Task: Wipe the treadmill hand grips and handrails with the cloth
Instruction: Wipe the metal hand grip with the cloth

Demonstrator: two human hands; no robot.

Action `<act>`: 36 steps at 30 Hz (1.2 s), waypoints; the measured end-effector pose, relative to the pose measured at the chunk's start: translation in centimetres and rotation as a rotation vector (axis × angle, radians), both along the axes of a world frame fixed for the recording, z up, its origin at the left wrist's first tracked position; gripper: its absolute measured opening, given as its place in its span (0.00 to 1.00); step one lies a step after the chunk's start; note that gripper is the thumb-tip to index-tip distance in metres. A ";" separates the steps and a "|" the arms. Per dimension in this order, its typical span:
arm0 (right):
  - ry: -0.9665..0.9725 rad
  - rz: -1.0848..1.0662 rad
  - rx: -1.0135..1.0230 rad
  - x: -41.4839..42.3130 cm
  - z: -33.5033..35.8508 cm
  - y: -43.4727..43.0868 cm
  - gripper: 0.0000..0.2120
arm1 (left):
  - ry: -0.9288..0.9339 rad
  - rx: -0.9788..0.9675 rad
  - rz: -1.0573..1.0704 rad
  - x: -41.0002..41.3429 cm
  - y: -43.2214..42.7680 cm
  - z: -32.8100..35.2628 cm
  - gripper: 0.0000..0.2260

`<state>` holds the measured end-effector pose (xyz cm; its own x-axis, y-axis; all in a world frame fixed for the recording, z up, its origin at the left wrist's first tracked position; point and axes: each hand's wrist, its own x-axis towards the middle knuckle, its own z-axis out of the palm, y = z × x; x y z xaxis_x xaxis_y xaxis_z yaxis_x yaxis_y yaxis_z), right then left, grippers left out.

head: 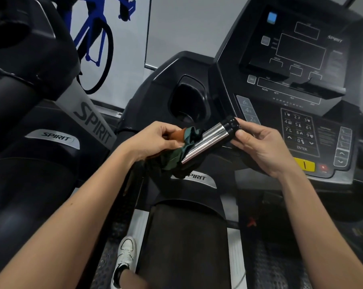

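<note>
Far left: neighbouring treadmill (57,139), not part of the job here.

Left hand (155,138): fingers curled round a bunched green-and-orange cloth (177,152). It grips the cloth and presses its edge against the lower-left end of the hand grip (205,142). The rest of the cloth hangs below the hand.

Hand grip: chrome tube with a black end cap. Its long axis runs diagonally from lower-left, near the person, up to upper-right, toward the console. The cloth touches only the lower-left stretch; the chrome middle and the cap show bare. The cup holder (189,101) sits just behind and above it.

Right hand (259,147): thumb and fingertips pinch the black cap at the upper-right end, palm off to the right. It holds nothing else.

So the grip lies between the two hands, one at each end. The left hand is nearer the uncovered chrome and carries the cloth.

Judgement: the next wipe should slide along that diagonal, up and to the right toward the right hand. The right hand's fingers would have to let go for the cap to get wiped.

Right of the hand: console (301,130), keypad just beside the knuckles. A stray brush could hit the keys.

Side handrails: can't pick them out for sure.
</note>
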<state>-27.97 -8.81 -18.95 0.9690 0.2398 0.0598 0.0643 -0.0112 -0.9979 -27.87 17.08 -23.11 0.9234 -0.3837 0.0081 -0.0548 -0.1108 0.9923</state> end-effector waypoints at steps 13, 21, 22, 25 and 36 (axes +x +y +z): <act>0.004 -0.026 0.054 0.2 -0.5 0.2 0.36 | -0.590 0.208 0.027 -3.4 -1.9 -1.4 0.26; -0.016 -0.017 0.040 0.4 -0.7 0.1 0.39 | -0.756 0.268 0.200 -3.0 -3.1 -0.6 0.17; -0.016 -0.009 0.049 0.4 -0.7 0.1 0.38 | -0.785 0.305 0.198 -2.9 -4.0 -0.1 0.20; -0.031 0.038 0.019 0.2 -0.5 0.2 0.31 | -0.849 0.414 0.213 -2.9 -6.1 0.6 0.24; 0.006 -0.066 0.041 -0.5 -0.1 0.5 0.42 | -0.755 0.363 0.493 -5.7 -2.6 -3.8 0.08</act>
